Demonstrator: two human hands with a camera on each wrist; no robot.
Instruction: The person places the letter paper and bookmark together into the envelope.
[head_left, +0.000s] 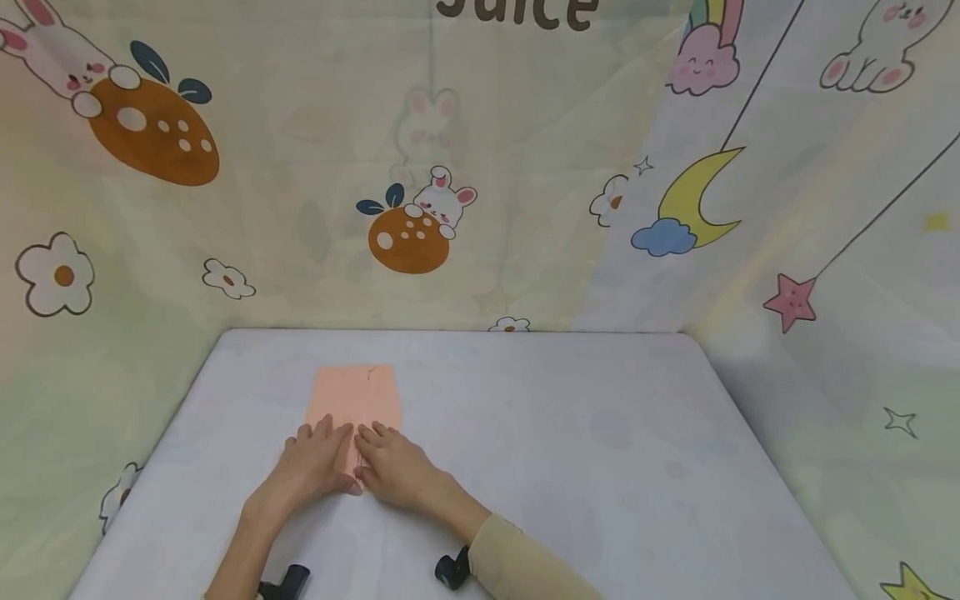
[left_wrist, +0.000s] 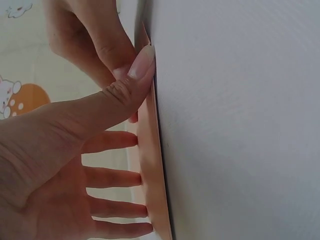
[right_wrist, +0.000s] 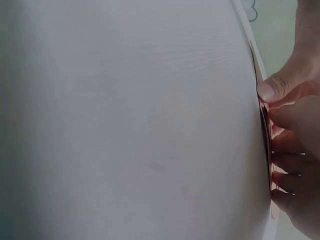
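Observation:
A peach-coloured sheet of paper [head_left: 352, 385] lies on the white table, with a lengthwise line and a small wrinkle near its far edge. My left hand [head_left: 311, 462] rests on its near left part, fingers spread and fairly straight. In the left wrist view, the left thumb [left_wrist: 142, 62] lies at the paper's near edge. Beside it, my right hand [head_left: 397, 471] presses on the near right part, fingertips close to the middle line. Both thumbs meet near the front edge. The hands cover much of the paper's near half.
The white tabletop [head_left: 600, 450] extends to the right of the paper. Printed cloth [head_left: 300, 200] hangs behind the table and along its sides. A black device [head_left: 285, 582] sits at the left wrist, and another black device [head_left: 452, 571] at the right.

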